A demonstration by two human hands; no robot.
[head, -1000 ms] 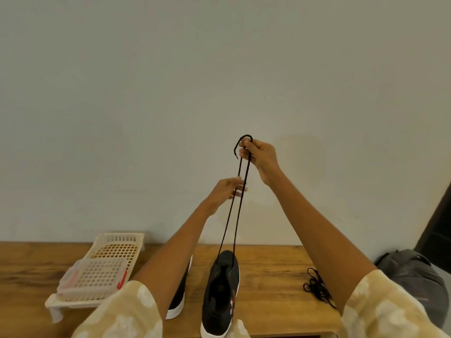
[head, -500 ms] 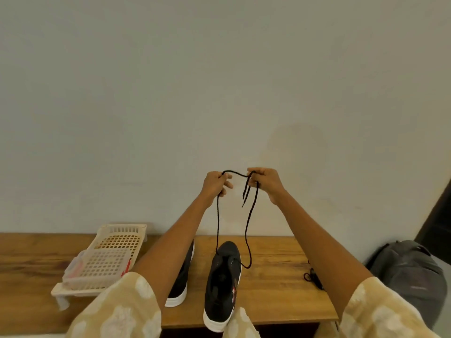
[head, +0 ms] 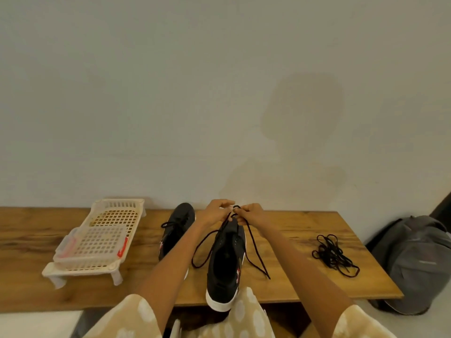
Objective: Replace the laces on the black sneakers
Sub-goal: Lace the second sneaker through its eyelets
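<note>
1. Work item: the near sneaker (head: 225, 262) stands on the wooden bench (head: 305, 230), heel at the front edge, toe pointing at the wall. A black lace (head: 253, 247) passes through its front eyelets only.
2. Second sneaker (head: 177, 230): it stands just beside the first, on the left, and shows a lace across its upper. How fully it is laced cannot be judged from here.
3. Hand state: the left hand (head: 217, 212) and the right hand (head: 249, 214) meet above the toe of the near sneaker, fingers curled, both pinching the lace at one point. The exact finger placement is too small to resolve.
4. Arm pose: both forearms reach forward from the front edge and converge over the shoe; the wrists are low, close to the upper.
5. Lace slack: one run loops out to the left of the shoe; the other trails right, its tip resting on the bench.
6. Fault, uneven ends: probable if one run is drawn further than the other before the next eyelet.
7. Fault, pull-out: probable if the free tip snags under the sole or an arm while the lace is tensioned.
8. Fault, skipped or twisted crossing: probable because the hands cover the eyelets being worked.
9. Other items: a loose lace bundle (head: 334, 254) lies toward the right end; a plastic rack (head: 102, 232) stands at the left end; a grey backpack (head: 419, 262) sits beyond the right edge.
</note>
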